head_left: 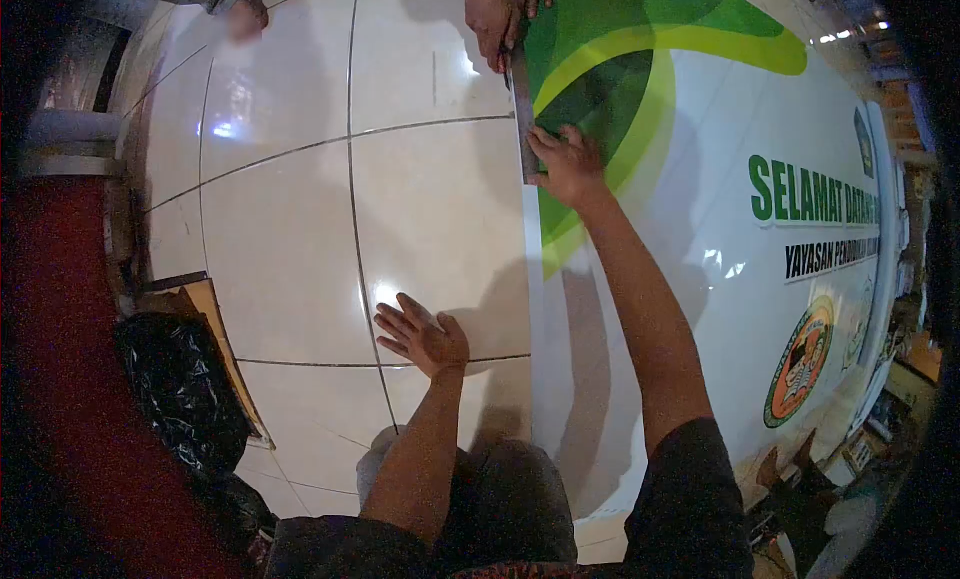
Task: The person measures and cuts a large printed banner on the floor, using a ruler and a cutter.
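Note:
My left hand (425, 341) rests on the tiled floor (290, 249) with its fingers spread, holding nothing. A large printed banner (700, 119), white with green shapes and lettering, lies flat to the right. At its left edge my right hand (570, 169) presses down, fingers apart, the fingertips on a narrow dark straight strip (523, 114) that looks like a ruler. Farther up that same edge are another person's hands (500, 19), close together over the strip. Whatever small dark thing they hold is hard to make out.
A third hand (245, 19), blurred, hangs over the floor at top left. A black plastic bag (185, 389) lies beside a cardboard piece (225, 349) at left, near a dark red surface (70, 379). Another person's feet (785, 464) stand by the banner's lower right.

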{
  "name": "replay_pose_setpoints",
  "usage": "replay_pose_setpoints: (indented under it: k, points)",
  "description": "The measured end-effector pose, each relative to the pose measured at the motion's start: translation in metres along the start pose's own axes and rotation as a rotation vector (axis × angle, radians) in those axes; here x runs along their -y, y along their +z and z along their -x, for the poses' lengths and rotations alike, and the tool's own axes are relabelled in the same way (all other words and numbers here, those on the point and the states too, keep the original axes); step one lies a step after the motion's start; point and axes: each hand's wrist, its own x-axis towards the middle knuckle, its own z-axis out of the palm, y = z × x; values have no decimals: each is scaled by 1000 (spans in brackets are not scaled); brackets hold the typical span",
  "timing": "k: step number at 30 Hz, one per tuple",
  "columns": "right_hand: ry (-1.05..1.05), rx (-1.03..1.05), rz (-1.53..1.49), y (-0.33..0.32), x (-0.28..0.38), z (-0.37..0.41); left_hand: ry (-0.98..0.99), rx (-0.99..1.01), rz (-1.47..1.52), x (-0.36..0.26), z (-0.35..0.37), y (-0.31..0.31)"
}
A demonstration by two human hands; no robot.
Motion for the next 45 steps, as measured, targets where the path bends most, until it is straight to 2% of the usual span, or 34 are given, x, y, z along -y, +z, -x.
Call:
replay_pose_setpoints:
  k: [4, 6, 8, 15, 19, 22, 24, 26, 31, 33, 37, 38, 39, 45]
  points:
    - [-46, -23, 93, -4, 0, -6, 21, -78, 19, -1, 0, 4]
    - [-35, 64, 108, -15, 3, -7, 25, -99, 26, 1, 0, 7]
    - [-24, 38, 93, -14, 3, -7, 40, -138, 57, 3, 1, 10]
    - [-40, -42, 43, -7, 1, -8, 35, -136, 102, 1, 1, 5]
    - [-8, 8, 62, -12, 5, -9, 33, -133, 67, 2, 0, 8]
    - [-21, -42, 64, -3, 1, -8, 40, -140, 71, 1, 1, 6]
    - [-138, -282, 38, 3, -2, -7, 52, -155, 80, 1, 1, 4]
    - [-129, -253, 48, 2, -2, -7, 18, -99, 88, 0, 0, 3]
    - [-95, -227, 61, -1, 2, -6, 33, -133, 84, 1, -1, 5]
    - [-66, -136, 37, -4, 2, -7, 45, -145, 86, 1, -1, 4]
    - [-98, -194, 57, -1, 0, -7, 49, -172, 96, 1, -1, 6]
    - [-79, -140, 37, -2, 0, -9, 63, -205, 99, 1, 0, 8]
    - [-60, -86, 17, -3, 0, -9, 63, -206, 98, 1, 0, 7]
    - [-72, -72, 24, -8, 1, -8, 49, -179, 106, 0, 0, 4]
